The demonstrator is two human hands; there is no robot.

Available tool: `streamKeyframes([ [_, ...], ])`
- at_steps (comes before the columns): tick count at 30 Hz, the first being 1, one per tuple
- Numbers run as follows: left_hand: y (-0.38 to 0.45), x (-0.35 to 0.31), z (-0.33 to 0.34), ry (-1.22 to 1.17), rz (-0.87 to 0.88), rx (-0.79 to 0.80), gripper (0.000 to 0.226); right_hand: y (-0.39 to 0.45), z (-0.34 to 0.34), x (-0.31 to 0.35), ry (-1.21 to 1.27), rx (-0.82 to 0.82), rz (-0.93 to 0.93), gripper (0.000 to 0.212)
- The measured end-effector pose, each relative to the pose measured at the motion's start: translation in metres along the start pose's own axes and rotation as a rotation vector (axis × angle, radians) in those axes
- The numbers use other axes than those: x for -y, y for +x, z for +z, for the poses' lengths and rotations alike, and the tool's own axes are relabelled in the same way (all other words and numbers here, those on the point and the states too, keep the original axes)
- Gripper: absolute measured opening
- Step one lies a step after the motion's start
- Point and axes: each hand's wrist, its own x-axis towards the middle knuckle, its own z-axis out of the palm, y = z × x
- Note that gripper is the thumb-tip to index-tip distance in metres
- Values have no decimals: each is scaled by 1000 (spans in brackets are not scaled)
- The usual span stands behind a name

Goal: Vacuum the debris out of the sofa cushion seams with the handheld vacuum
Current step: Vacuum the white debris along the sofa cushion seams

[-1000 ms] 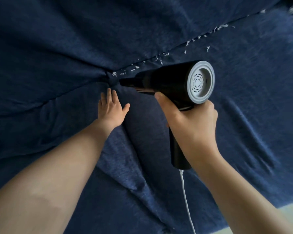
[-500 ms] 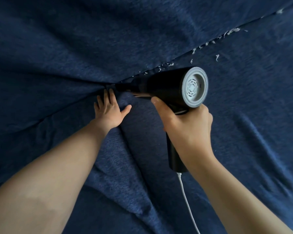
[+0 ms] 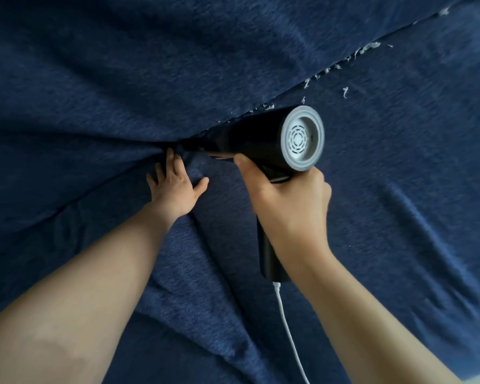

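Here the right hand (image 3: pixel 288 206) grips the vacuum (image 3: pixel 263 139), nozzle tip hidden in the seam (image 3: pixel 288 95); left hand (image 3: pixel 175 187) presses flat.

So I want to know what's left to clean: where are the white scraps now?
In the head view, the white scraps lie along the seam at upper right, beyond the handheld vacuum in the right hand.
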Motion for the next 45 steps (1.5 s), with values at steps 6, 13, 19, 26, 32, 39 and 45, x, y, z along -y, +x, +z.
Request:
streamKeyframes([
  [6,-1,0,2,-16,-8,0,88,-4,-22,-1,47,-110,42,39],
  [13,1,-12,3,-26,-3,39,95,-4,-25,7,-7,-44,14,34],
  [19,-1,-14,5,86,4,111,110,-12,-48,4,-3,-19,-29,40],
  [26,1,-18,3,95,-15,150,113,-12,-56,-3,-43,-42,-40,38],
  [32,-1,-19,-1,96,3,102,112,-11,-62,-2,-25,-50,-80,35],
  [39,-4,-42,-8,70,104,22,105,-5,-68,-6,4,-112,-93,37],
  [45,-3,-52,1,77,51,92,107,6,-55,-5,56,-81,-64,35],
])
